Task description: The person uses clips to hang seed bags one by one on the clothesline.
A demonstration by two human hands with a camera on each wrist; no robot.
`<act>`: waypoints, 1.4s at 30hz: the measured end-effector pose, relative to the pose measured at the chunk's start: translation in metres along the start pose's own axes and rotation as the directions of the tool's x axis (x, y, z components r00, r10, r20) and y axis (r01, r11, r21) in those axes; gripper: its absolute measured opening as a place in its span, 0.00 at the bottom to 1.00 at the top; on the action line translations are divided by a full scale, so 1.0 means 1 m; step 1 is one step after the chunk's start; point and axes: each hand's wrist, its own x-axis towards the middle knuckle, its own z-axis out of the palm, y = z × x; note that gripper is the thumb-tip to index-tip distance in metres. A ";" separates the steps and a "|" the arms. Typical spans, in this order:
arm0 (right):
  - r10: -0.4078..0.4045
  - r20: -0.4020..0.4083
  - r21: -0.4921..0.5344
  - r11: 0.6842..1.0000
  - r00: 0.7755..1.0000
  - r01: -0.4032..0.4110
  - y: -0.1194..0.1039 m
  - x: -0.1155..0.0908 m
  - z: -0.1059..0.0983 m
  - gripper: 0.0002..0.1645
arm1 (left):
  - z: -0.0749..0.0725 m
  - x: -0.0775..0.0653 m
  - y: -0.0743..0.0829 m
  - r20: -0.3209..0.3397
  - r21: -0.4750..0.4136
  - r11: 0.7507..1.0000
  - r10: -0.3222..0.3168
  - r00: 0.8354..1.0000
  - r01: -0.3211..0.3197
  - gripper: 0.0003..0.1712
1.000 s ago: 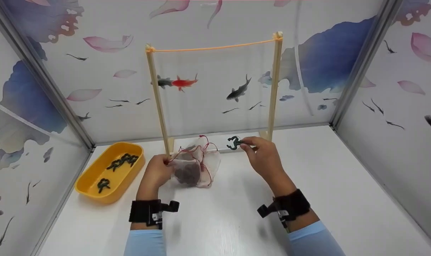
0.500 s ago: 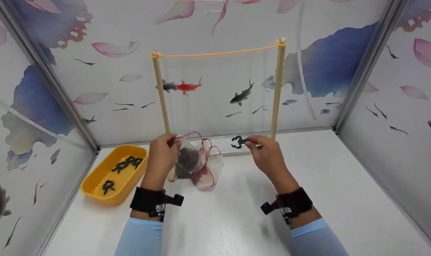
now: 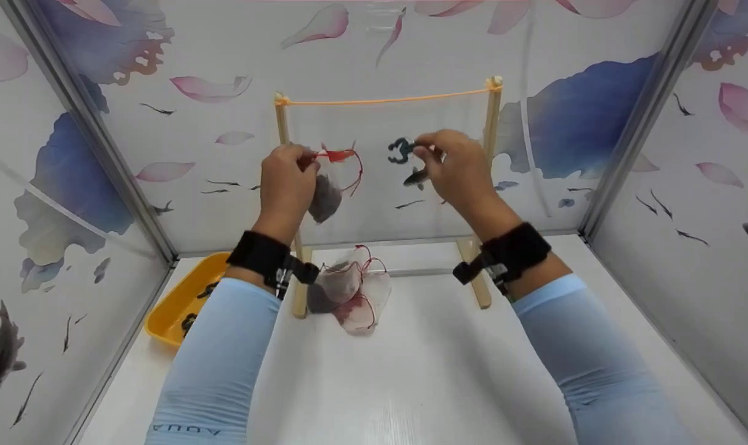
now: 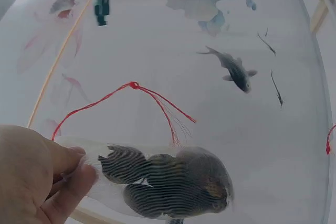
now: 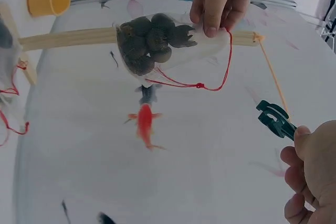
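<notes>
My left hand (image 3: 287,185) pinches the top of a sheer mesh drawstring bag (image 4: 163,182) holding several dark round lumps. Its red cord (image 4: 134,85) loops out beside the fingers. In the head view the bag hangs in front of the left post, below the orange line (image 3: 386,101). My right hand (image 3: 457,164) pinches the handle end of a dark green clip (image 5: 275,119), whose curved prongs point toward the bag. Clip and bag are apart, and neither touches the line. More mesh bags (image 3: 355,293) with red cords lie on the table near the left post's foot.
Two wooden posts (image 3: 491,130) on flat feet (image 3: 475,278) carry the orange line. At left, partly hidden by my sleeve, stands a yellow tub (image 3: 163,315) with more green clips (image 3: 188,322). Patterned panels enclose the white table (image 3: 411,383) behind and at the sides.
My left hand has lifted one mesh bag off the pile, up toward the line. The right hand has risen too, still pinching the green clip.
</notes>
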 end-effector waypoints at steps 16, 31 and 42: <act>-0.079 0.044 -0.173 0.981 0.996 0.085 -0.043 0.101 0.007 0.15 | 0.014 0.050 0.046 0.015 0.127 0.988 0.087 0.996 -0.088 0.11; 0.021 0.279 -0.162 0.987 0.960 0.025 -0.054 0.100 0.021 0.20 | 0.022 0.049 0.049 0.003 0.093 0.981 0.170 0.985 -0.170 0.10; -0.042 0.240 -0.027 0.998 0.970 0.050 -0.038 0.058 0.018 0.19 | 0.032 0.032 0.030 0.029 0.011 0.995 0.096 0.995 -0.096 0.09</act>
